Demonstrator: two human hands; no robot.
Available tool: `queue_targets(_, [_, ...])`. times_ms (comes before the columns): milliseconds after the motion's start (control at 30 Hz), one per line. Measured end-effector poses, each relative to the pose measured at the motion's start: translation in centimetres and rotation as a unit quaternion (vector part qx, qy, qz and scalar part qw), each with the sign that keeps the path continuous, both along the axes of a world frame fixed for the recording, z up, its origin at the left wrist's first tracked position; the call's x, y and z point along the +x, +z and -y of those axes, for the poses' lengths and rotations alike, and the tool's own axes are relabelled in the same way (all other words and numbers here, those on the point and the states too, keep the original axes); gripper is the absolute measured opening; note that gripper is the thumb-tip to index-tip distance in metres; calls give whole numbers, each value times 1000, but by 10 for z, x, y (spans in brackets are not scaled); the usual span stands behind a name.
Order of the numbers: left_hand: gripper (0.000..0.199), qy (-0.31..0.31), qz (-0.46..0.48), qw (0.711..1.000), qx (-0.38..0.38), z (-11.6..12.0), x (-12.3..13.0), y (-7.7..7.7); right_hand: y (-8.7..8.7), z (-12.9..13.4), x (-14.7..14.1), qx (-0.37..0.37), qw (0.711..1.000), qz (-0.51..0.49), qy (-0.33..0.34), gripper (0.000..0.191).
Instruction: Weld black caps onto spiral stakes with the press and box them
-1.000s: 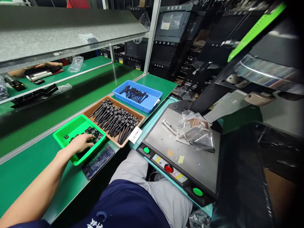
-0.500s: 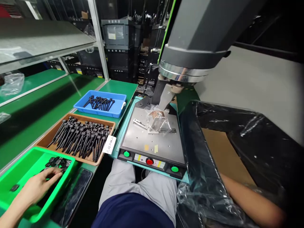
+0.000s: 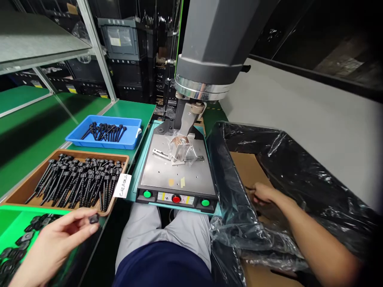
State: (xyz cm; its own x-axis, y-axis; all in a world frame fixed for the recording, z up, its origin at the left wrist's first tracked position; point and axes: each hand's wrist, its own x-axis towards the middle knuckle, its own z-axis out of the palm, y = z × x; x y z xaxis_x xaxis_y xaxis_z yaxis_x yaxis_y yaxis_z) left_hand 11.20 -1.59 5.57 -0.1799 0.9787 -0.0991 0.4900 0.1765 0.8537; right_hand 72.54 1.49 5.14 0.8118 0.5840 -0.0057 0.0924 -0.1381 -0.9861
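Note:
My left hand (image 3: 64, 235) pinches a small black plastic cap (image 3: 93, 218) between thumb and fingertips. It is above the near corner of the brown tray (image 3: 18, 195), beside the green bin (image 3: 8, 218), where several similar black parts (image 3: 25, 237) lie. On the other side, my right hand (image 3: 265, 194) reaches into a box lined with black plastic (image 3: 236, 187). Its fingers are curled over the cardboard (image 3: 248, 165) inside, and what they grip, perhaps something thin and dark, is not clear.
Ahead stands a press (image 3: 206, 75) over a metal plate (image 3: 152, 175) carrying a plastic-wrapped fixture (image 3: 181, 149). Green buttons (image 3: 147, 194) and a red button (image 3: 176, 199) line its front. Several black rods with knobbed heads (image 3: 80, 179) fill the brown tray; more lie in a blue tray (image 3: 125, 143).
My left hand has lifted out of the green bin with a black cap and moved right. My right hand has come into view inside the lined box. The view has turned right.

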Motion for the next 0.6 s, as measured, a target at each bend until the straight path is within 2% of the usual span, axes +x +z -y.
queue_targets(33, [43, -8, 41, 999, 1, -4, 19, -1, 3, 3, 9, -61, 998, 22, 27, 32])
queue_targets(100, [43, -23, 111, 993, -8, -16, 53, -7, 8, 14, 13, -150, 980, 93, 88, 18])
queue_targets(133, [43, -31, 145, 989, -4, -24, 68, -11, 9, 23, 5, -162, 971, 128, 120, 7])
queue_targets(167, [44, -49, 177, 983, -3, -31, 82, -15, 9, 32, -9, -139, 967, 151, 152, 13])
queue_targets(200, [45, -69, 207, 976, -4, -39, 95, -19, 8, 42, -28, -107, 966, 150, 182, 26])
queue_targets(233, [45, -95, 237, 967, -9, -46, 108, -22, 6, 52, -51, -100, 951, 139, 258, 34])
queue_targets(300, [43, -133, 293, 947, -10, -58, 133, -26, -2, 65, -104, -103, 902, 129, 400, 34])
queue_targets(367, [38, -163, 341, 926, 1, -65, 155, -27, -12, 69, -151, -88, 852, 149, 494, 32])
queue_targets(467, [32, -205, 389, 898, 7, -66, 180, -26, -25, 61, -194, -40, 825, 149, 544, 31])
queue_targets(600, [32, -215, 426, 878, -37, -62, 191, -29, -39, 50, -209, -11, 824, 131, 551, 30])
